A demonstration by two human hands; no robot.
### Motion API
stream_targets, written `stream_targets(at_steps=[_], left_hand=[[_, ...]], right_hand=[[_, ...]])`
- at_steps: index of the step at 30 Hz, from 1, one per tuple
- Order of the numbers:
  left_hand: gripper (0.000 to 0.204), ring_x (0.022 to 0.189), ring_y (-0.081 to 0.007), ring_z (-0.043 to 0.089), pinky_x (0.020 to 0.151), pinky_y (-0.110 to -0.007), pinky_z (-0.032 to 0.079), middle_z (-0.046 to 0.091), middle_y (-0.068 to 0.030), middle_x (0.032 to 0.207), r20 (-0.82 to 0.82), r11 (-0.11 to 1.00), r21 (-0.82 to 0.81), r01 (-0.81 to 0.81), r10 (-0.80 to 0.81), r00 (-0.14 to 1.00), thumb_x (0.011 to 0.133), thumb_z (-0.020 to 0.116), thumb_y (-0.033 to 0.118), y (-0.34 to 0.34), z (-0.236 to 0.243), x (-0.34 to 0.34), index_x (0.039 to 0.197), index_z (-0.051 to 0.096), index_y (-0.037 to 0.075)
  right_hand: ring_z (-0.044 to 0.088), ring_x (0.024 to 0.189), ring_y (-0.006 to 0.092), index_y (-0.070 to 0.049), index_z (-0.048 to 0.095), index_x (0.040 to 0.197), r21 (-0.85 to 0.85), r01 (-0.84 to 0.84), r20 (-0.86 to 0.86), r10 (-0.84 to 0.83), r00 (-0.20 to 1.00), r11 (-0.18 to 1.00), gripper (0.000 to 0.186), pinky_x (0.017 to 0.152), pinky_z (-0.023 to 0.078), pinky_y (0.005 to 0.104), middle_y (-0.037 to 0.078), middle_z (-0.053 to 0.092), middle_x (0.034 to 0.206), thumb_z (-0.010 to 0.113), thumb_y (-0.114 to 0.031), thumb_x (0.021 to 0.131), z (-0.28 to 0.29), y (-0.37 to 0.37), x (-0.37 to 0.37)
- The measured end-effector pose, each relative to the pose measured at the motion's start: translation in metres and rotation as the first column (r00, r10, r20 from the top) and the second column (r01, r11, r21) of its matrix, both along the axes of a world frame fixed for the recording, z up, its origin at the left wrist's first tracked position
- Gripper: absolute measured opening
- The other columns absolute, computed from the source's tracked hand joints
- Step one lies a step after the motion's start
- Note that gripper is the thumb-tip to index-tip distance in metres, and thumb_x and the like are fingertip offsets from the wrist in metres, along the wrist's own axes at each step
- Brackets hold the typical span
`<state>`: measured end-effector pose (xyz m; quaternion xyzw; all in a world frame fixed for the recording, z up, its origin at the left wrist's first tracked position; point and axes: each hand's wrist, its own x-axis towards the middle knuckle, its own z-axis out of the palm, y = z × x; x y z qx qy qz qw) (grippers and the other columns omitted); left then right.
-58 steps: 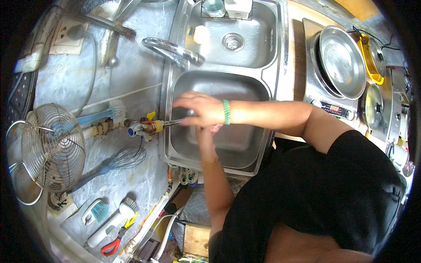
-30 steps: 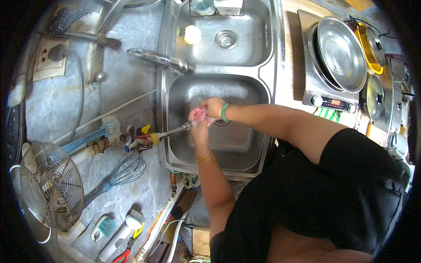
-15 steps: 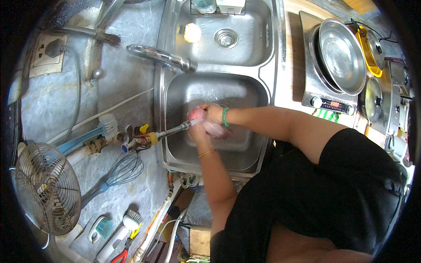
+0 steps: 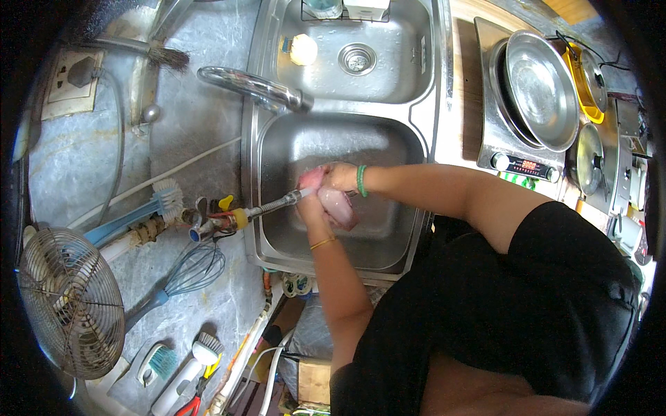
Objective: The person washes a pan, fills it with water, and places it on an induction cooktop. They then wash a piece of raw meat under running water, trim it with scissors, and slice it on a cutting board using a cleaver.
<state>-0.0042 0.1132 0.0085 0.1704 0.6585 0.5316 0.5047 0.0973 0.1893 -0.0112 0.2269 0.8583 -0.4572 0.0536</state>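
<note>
While the right hand (image 4: 342, 177) grasps pale pink meat (image 4: 338, 206), apparently being rinsed at the metal hose (image 4: 279, 203) in the nearer sink basin (image 4: 374, 246), the left hand's (image 4: 310, 209) grip is unclear; the next move likely calls for firm hold.

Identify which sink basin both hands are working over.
The lower basin: left hand and right hand hold pink meat there; the upper basin has a pale yellow item.

Reaching up from below with bare left forearm (image 4: 338, 281), across from the side with bare right forearm (image 4: 427, 184), holding left hand (image 4: 310, 209) and right hand (image 4: 342, 177) close together, curling the right inward.
</note>
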Motion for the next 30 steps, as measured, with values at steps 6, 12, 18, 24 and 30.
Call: stream_targets(at_steps=[6,12,18,24,30], left_hand=[[0.016,0.09,-0.0174,0.059,0.082,-0.03,0.048,0.065,-0.0092,0.097,-0.162,0.963,0.184,-0.198,0.228,0.96,0.083,0.061,0.008,0.001,0.027,0.04,0.095,0.065,-0.001],[0.017,0.091,-0.0183,0.06,0.082,-0.032,0.048,0.062,-0.0069,0.097,0.288,0.946,0.046,-0.322,0.296,0.911,0.079,0.066,0.007,-0.009,0.017,0.022,0.095,0.063,0.003],[0.026,0.087,-0.0206,0.06,0.081,-0.034,0.049,0.063,-0.007,0.092,-0.232,0.98,0.174,-0.094,0.133,0.963,0.081,0.065,0.015,-0.011,0.023,0.02,0.102,0.066,0.002],[0.048,0.085,-0.0266,0.061,0.078,-0.037,0.047,0.065,-0.0169,0.094,-0.935,0.903,-0.197,0.381,-0.29,0.204,0.084,0.062,0.013,-0.029,0.055,0.012,0.13,0.053,0.005],[0.036,0.08,-0.0259,0.063,0.075,-0.036,0.049,0.066,-0.0166,0.088,-0.764,0.971,-0.05,0.234,-0.188,0.617,0.08,0.063,0.005,-0.056,0.025,0.0,0.116,0.058,0.001]], right_hand=[[0.061,0.091,0.0179,-0.003,0.067,0.106,-0.601,0.629,0.231,-0.646,0.728,0.493,0.025,0.083,0.048,0.033,0.011,0.068,0.097,0.057,-0.008,0.083,0.013,-0.001,0.0],[0.062,0.089,0.021,-0.003,0.063,0.11,-0.77,0.41,0.112,-0.528,0.842,0.489,0.031,0.082,0.049,0.0345,0.012,0.068,0.094,0.061,-0.007,0.079,0.025,-0.007,0.02],[0.064,0.083,0.0319,-0.005,0.063,0.103,-0.24,0.471,-0.09,-0.503,0.86,0.849,0.029,0.075,0.05,0.0403,0.018,0.066,0.09,0.067,-0.017,0.076,0.034,-0.012,0.012],[0.064,0.092,0.0358,-0.007,0.061,0.109,-0.237,0.039,0.031,-0.033,0.999,0.971,0.035,0.078,0.05,0.042,0.021,0.066,0.095,0.067,-0.017,0.076,0.053,0.004,0.009],[0.058,0.107,0.0331,-0.005,0.058,0.117,-0.506,0.101,-0.224,-0.244,0.944,0.856,0.042,0.091,0.047,0.0362,0.018,0.061,0.114,0.064,-0.01,0.076,0.068,0.015,0.022]])
